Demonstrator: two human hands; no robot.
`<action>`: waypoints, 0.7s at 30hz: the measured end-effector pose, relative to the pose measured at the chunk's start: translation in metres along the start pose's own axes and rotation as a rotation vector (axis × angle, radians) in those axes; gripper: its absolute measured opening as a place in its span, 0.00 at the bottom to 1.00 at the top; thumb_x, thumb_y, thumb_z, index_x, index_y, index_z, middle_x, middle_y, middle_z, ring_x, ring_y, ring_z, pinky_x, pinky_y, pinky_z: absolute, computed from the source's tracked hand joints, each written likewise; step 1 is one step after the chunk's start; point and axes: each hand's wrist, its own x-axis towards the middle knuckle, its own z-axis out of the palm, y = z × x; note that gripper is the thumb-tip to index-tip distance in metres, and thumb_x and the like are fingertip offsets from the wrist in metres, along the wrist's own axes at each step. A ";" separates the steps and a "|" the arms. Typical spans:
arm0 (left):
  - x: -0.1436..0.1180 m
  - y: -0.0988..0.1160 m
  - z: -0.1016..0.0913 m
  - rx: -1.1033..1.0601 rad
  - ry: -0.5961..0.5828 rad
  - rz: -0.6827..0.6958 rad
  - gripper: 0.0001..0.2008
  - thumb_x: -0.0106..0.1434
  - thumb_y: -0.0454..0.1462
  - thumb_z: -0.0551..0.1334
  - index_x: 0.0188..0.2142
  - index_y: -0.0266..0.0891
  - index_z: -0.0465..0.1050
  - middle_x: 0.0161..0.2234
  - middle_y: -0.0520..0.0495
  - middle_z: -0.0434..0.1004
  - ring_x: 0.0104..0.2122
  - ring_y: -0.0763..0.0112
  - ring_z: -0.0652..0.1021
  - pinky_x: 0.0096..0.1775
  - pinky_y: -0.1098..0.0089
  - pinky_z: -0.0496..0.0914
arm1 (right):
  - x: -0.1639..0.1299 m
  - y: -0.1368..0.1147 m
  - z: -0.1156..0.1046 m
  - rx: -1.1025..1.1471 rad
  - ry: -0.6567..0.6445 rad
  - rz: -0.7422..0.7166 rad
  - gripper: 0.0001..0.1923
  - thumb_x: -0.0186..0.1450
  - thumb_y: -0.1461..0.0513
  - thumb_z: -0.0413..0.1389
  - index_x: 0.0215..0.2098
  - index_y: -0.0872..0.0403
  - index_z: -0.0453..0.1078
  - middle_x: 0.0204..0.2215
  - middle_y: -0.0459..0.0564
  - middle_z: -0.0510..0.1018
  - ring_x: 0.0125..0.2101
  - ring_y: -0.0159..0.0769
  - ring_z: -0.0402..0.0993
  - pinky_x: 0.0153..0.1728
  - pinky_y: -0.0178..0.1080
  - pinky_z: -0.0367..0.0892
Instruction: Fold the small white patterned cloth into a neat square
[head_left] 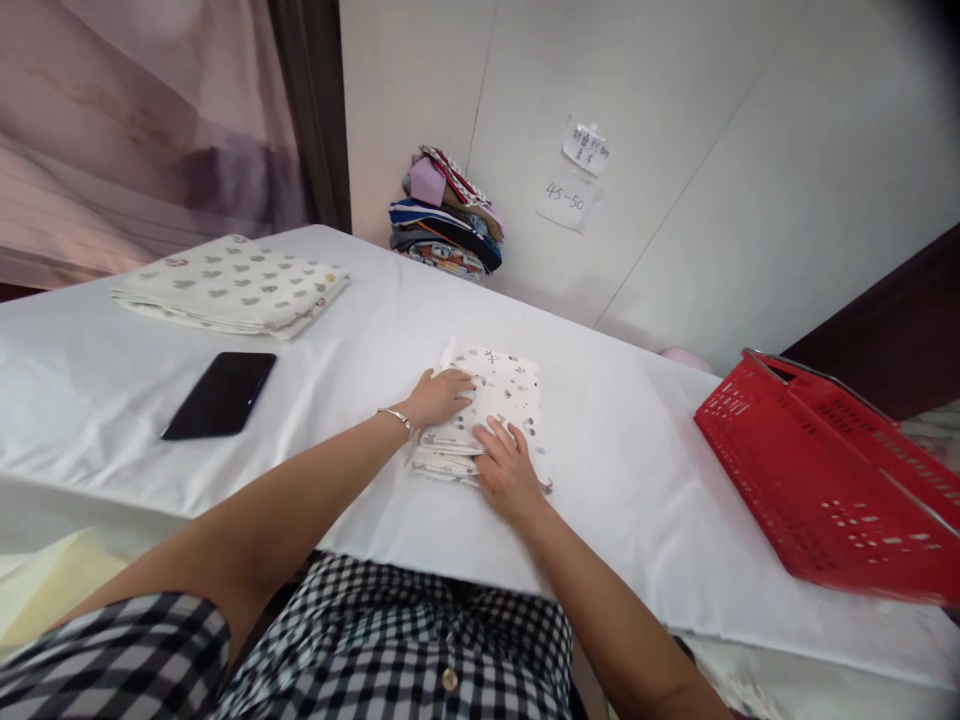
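A white cloth-covered surface (660, 450) is seen to fill most of the view, its covering smooth with faint creases. At the right edge a red plastic basket (825, 480) is set, rigid and perforated, tilted with its open side toward the middle. Near the far left corner a larger folded cloth (232, 283) is laid flat, pale with a small grey print, its layers squared. In the far corner against the wall a stack of coloured fabrics (446, 215) is piled, soft and uneven. A black phone (221, 393) is placed screen-up near the left edge, flat and glossy.

Near the middle of the front edge a small folded printed cloth (502, 395) is found, soft, thin, white with a sparse dark print, and reduced to a compact rectangle of several layers. The folding is judged to be nearly done; only a last smoothing or squaring appears to be left. The left hand (439, 397), with a thin bracelet at the wrist, is laid flat on the cloth's left side, fingers extended and nothing gripped. The right hand (506, 470) is pressed palm-down on the near edge, fingers spread, nothing enclosed.
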 end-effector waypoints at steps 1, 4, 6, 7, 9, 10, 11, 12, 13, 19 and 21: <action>0.000 -0.001 0.001 0.004 0.002 0.001 0.17 0.63 0.41 0.53 0.51 0.49 0.68 0.60 0.52 0.62 0.60 0.65 0.59 0.59 0.49 0.48 | -0.003 -0.001 0.001 0.004 -0.004 -0.001 0.09 0.62 0.69 0.48 0.29 0.55 0.68 0.54 0.54 0.69 0.62 0.43 0.48 0.58 0.52 0.48; 0.000 -0.004 0.003 -0.023 0.000 -0.008 0.18 0.63 0.42 0.53 0.51 0.49 0.68 0.60 0.52 0.62 0.60 0.68 0.59 0.60 0.55 0.50 | -0.007 -0.001 0.006 0.000 -0.006 0.011 0.08 0.61 0.68 0.49 0.29 0.55 0.69 0.55 0.54 0.68 0.62 0.43 0.47 0.58 0.51 0.49; -0.001 -0.005 0.002 -0.049 -0.012 -0.021 0.18 0.62 0.43 0.52 0.51 0.48 0.68 0.60 0.52 0.62 0.61 0.69 0.58 0.60 0.59 0.52 | -0.008 -0.002 0.009 -0.008 0.000 0.016 0.07 0.61 0.68 0.50 0.29 0.54 0.69 0.55 0.55 0.67 0.62 0.43 0.47 0.58 0.51 0.50; -0.003 -0.004 0.001 -0.057 -0.020 -0.032 0.19 0.62 0.45 0.53 0.52 0.48 0.68 0.60 0.52 0.62 0.61 0.68 0.58 0.60 0.59 0.51 | -0.008 -0.003 0.010 -0.014 0.001 0.019 0.07 0.61 0.68 0.50 0.29 0.54 0.69 0.55 0.54 0.67 0.62 0.43 0.48 0.58 0.51 0.50; -0.007 -0.001 -0.001 -0.048 -0.026 -0.045 0.21 0.61 0.48 0.53 0.52 0.48 0.67 0.59 0.50 0.62 0.61 0.65 0.58 0.60 0.56 0.48 | -0.006 -0.006 0.010 -0.026 0.001 0.028 0.07 0.61 0.68 0.50 0.28 0.55 0.69 0.56 0.55 0.67 0.62 0.43 0.48 0.57 0.51 0.50; -0.009 0.002 -0.003 -0.028 -0.024 -0.041 0.22 0.61 0.50 0.53 0.52 0.48 0.67 0.59 0.50 0.62 0.61 0.63 0.58 0.60 0.53 0.46 | -0.004 -0.008 0.010 -0.033 -0.003 0.035 0.07 0.61 0.68 0.50 0.28 0.55 0.69 0.57 0.55 0.66 0.62 0.44 0.48 0.57 0.52 0.50; -0.010 0.005 -0.004 0.005 -0.021 -0.026 0.22 0.61 0.50 0.53 0.52 0.48 0.67 0.59 0.49 0.62 0.61 0.62 0.58 0.60 0.50 0.44 | -0.002 -0.010 0.009 -0.041 -0.008 0.045 0.07 0.61 0.68 0.50 0.29 0.55 0.69 0.57 0.56 0.65 0.62 0.44 0.48 0.57 0.52 0.50; -0.011 0.008 -0.004 0.047 -0.022 -0.003 0.22 0.61 0.49 0.53 0.53 0.47 0.67 0.59 0.48 0.62 0.61 0.61 0.58 0.60 0.49 0.42 | 0.001 -0.013 0.009 -0.050 -0.011 0.055 0.07 0.61 0.68 0.50 0.29 0.55 0.69 0.58 0.57 0.64 0.62 0.44 0.48 0.57 0.53 0.49; -0.012 0.010 -0.004 0.092 -0.030 0.024 0.22 0.61 0.48 0.54 0.53 0.47 0.66 0.60 0.47 0.62 0.61 0.60 0.57 0.60 0.48 0.41 | 0.004 -0.015 0.009 -0.056 -0.011 0.063 0.07 0.62 0.68 0.50 0.29 0.56 0.69 0.59 0.58 0.63 0.62 0.45 0.48 0.57 0.54 0.49; -0.003 0.007 0.011 0.165 -0.019 0.111 0.24 0.64 0.47 0.52 0.58 0.45 0.60 0.62 0.44 0.57 0.62 0.59 0.56 0.60 0.48 0.41 | 0.011 -0.024 0.011 -0.003 0.041 0.014 0.11 0.63 0.69 0.48 0.28 0.55 0.69 0.52 0.53 0.71 0.62 0.42 0.48 0.59 0.52 0.47; -0.001 0.004 0.013 0.136 -0.014 0.109 0.25 0.63 0.48 0.53 0.58 0.45 0.60 0.62 0.44 0.57 0.62 0.60 0.56 0.60 0.48 0.41 | 0.009 -0.025 0.012 0.012 0.043 0.021 0.11 0.64 0.70 0.48 0.28 0.55 0.70 0.50 0.53 0.72 0.62 0.42 0.48 0.59 0.51 0.47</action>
